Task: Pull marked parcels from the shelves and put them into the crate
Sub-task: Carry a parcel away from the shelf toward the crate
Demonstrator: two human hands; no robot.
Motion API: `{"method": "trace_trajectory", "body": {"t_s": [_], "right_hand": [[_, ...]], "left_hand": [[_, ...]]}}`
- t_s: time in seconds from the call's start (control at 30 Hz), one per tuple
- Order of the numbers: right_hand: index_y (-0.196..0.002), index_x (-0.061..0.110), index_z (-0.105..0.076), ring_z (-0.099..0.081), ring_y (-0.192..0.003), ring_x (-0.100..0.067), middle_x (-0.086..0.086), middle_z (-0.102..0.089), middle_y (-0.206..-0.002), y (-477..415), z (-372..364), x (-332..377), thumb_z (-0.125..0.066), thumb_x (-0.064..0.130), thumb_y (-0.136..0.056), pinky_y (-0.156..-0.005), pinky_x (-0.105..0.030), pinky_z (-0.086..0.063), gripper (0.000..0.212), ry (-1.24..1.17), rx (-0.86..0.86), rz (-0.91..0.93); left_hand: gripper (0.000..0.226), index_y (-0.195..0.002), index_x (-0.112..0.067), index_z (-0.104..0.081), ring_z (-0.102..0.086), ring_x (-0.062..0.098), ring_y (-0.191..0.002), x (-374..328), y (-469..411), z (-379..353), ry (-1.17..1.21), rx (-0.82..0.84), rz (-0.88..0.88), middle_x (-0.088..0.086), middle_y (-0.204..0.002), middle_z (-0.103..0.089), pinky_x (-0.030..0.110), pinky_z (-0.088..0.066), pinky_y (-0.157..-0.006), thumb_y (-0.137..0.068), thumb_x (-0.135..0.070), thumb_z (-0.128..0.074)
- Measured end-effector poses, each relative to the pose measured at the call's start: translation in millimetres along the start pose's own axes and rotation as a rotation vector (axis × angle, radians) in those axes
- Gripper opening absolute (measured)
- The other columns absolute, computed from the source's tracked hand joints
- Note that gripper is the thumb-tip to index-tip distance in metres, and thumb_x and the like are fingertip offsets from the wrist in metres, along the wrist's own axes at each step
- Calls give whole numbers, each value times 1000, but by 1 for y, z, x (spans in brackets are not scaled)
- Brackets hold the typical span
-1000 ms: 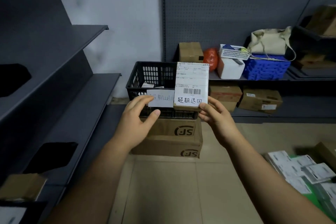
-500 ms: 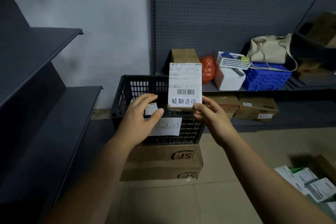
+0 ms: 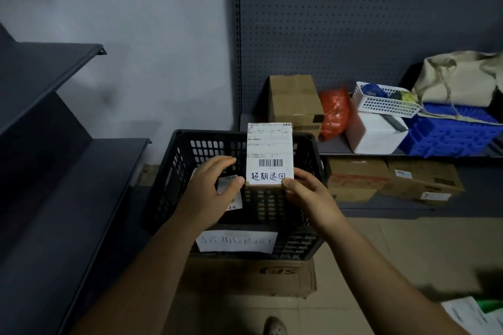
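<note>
A small parcel point(image 3: 270, 155) with a white shipping label, barcode and handwritten marking stands upright over the open black plastic crate point(image 3: 174, 163). My right hand point(image 3: 307, 196) pinches the parcel's lower right corner. My left hand point(image 3: 212, 193) hovers just left of it with loosely curved fingers, thumb close to the lower left corner, and no clear contact shows. Another labelled parcel point(image 3: 232, 198) lies inside the crate, partly hidden by my left hand. The crate carries a white paper sign point(image 3: 236, 241) on its front and sits on a cardboard box point(image 3: 245, 277).
Dark metal shelves point(image 3: 81, 198) run along the left. The back shelf holds a cardboard box point(image 3: 294, 100), an orange bag point(image 3: 333, 111), a white basket point(image 3: 386, 102), a blue crate point(image 3: 451, 133) and a beige bag point(image 3: 460, 79). Cardboard boxes point(image 3: 419, 182) sit below. Labelled parcels point(image 3: 468, 315) lie on the floor at the right.
I have come closer to the crate. The parcel in my right hand now hangs over the crate's opening instead of in front of it. The hands hold the same pose.
</note>
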State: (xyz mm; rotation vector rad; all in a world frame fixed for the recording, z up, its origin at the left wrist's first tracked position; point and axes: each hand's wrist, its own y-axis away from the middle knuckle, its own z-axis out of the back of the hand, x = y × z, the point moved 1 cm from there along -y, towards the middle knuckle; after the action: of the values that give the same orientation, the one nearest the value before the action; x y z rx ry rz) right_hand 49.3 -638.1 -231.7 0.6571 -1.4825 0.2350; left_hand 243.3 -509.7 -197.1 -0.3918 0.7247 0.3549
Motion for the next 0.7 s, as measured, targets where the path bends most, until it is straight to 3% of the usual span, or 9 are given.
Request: {"method": "trace_trajectory", "body": {"t_s": [0.17, 0.27, 0.33, 0.4, 0.5, 0.7], "right_hand": [[-123, 28, -65, -70, -102, -14, 2, -72, -115, -63, 12, -18, -76, 33, -83, -95, -36, -53, 41, -6, 37, -87], [-125, 27, -64, -69, -105, -16, 3, -71, -115, -90, 13, -33, -76, 33, -83, -97, -38, -53, 43, 3, 53, -148], [-124, 27, -65, -69, -104, -15, 3, -71, -114, -103, 12, -42, -75, 30, -85, -91, -33, -54, 40, -5, 64, -188], [-123, 26, -65, -70, -101, -14, 3, -71, -115, -114, 10, -50, -73, 28, -87, -84, -26, -53, 38, -9, 77, -221], [-124, 25, -64, -70, -102, -14, 2, -72, -115, -129, 3, -64, -74, 26, -87, -85, -26, -53, 39, -21, 79, -275], [-118, 22, -67, -70, -103, -17, 1, -73, -114, -152, -21, -91, -72, 21, -88, -87, -29, -55, 31, -23, 104, -369]], "left_hand": [[45, -135, -26, -52, -34, -4, -121, 26, -43, -31, -40, 35, 89, -22, -130, -40, 25, -32, -104, -93, -36, -61], [50, -133, -30, -51, -42, 4, -125, 45, -52, -46, -1, 92, 173, -17, -134, -46, 43, -47, -100, -89, -53, -57], [58, -132, -31, -52, -44, 9, -128, 58, -55, -51, 15, 97, 227, -14, -135, -48, 46, -48, -100, -84, -64, -51], [53, -131, -30, -53, -44, 10, -129, 70, -58, -54, 24, 99, 270, -15, -136, -47, 46, -45, -103, -86, -57, -58], [42, -130, -27, -56, -43, 9, -128, 90, -62, -55, 28, 88, 291, -19, -130, -45, 44, -41, -108, -90, -34, -65], [42, -131, -19, -56, -46, 11, -125, 132, -71, -49, 58, 125, 323, -13, -131, -47, 36, -42, -105, -92, -31, -65]]}}
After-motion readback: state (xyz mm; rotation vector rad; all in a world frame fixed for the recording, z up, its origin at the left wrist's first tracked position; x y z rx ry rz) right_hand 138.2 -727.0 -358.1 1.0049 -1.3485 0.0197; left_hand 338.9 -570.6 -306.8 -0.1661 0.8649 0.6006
